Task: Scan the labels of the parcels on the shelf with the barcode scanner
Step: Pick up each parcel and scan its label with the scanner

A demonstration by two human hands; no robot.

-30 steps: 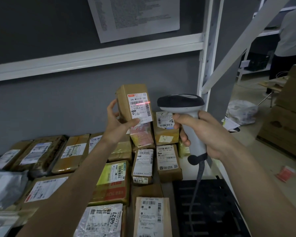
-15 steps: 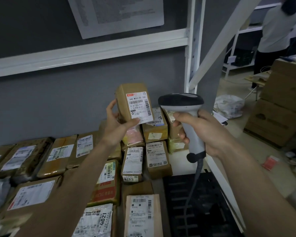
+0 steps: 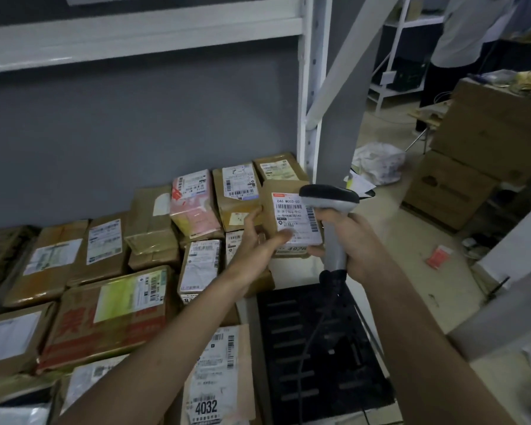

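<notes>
My left hand (image 3: 258,240) grips a small brown parcel (image 3: 288,216) with a white barcode label, low near the shelf's right end, just over the parcels there. My right hand (image 3: 359,243) holds the grey barcode scanner (image 3: 331,207) by its handle, its dark head right beside the parcel's label and covering its upper right corner. No red scan line shows. Several labelled parcels lie on the shelf (image 3: 288,271), among them a pink one (image 3: 193,204), a red-printed carton (image 3: 111,314) and one marked 4032 (image 3: 215,375).
A white shelf upright (image 3: 308,118) and a diagonal brace (image 3: 350,56) stand just behind the scanner. A black slotted panel (image 3: 319,348) lies at the shelf's right. Stacked cartons (image 3: 472,167), a white bag (image 3: 377,164) and a person (image 3: 466,29) are on the floor to the right.
My left hand has lowered the parcel from in front of the wall down and right toward the shelf's right end. The red scan line on its label is gone. The view tilted downward.
</notes>
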